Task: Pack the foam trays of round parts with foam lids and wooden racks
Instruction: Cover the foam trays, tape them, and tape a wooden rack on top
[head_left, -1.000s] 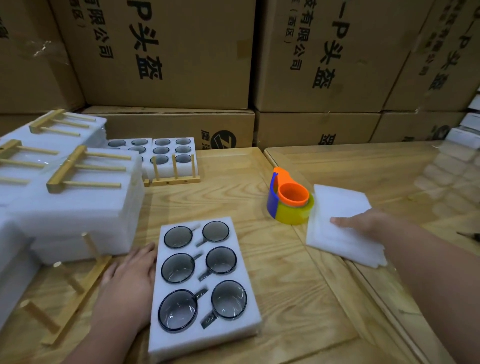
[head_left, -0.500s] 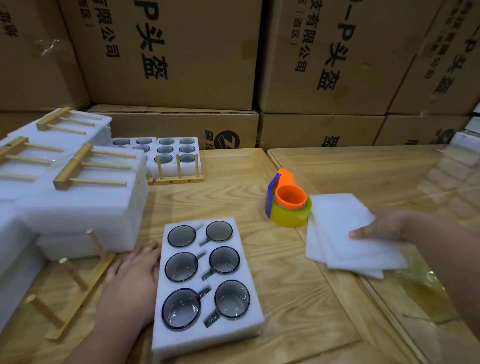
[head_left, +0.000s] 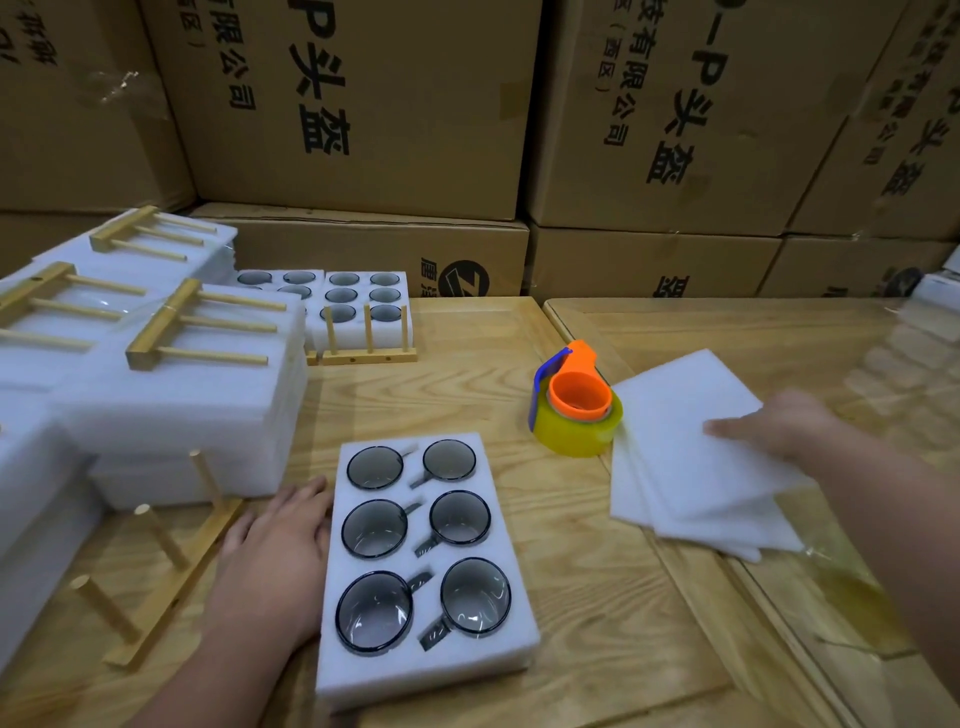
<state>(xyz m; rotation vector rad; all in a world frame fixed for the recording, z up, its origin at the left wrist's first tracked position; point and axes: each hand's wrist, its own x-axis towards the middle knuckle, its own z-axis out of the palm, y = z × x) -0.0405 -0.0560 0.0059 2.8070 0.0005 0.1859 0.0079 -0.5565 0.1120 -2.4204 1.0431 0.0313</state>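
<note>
The top foam lid (head_left: 691, 441) is being slid off its small pile by the right hand (head_left: 774, 426); a second ago the sheets lay squared together, and now they are fanned, the top one lifted at its near edge toward the person. The fingers lie over the sheet and the thumb is hidden beneath it, so a pinch is likely but cannot be told for certain. The pile sits just right of the tape dispenser (head_left: 576, 405) on the wooden table (head_left: 571, 571). The open foam tray (head_left: 421, 670) of six round parts is kept at the near centre, steadied by the left hand (head_left: 275, 551), which rests flat against its left edge with fingers relaxed (it has not shifted). A wooden rack (head_left: 156, 577) lies just beyond that hand. The lid is judged about to be carried over and laid on the tray.
</note>
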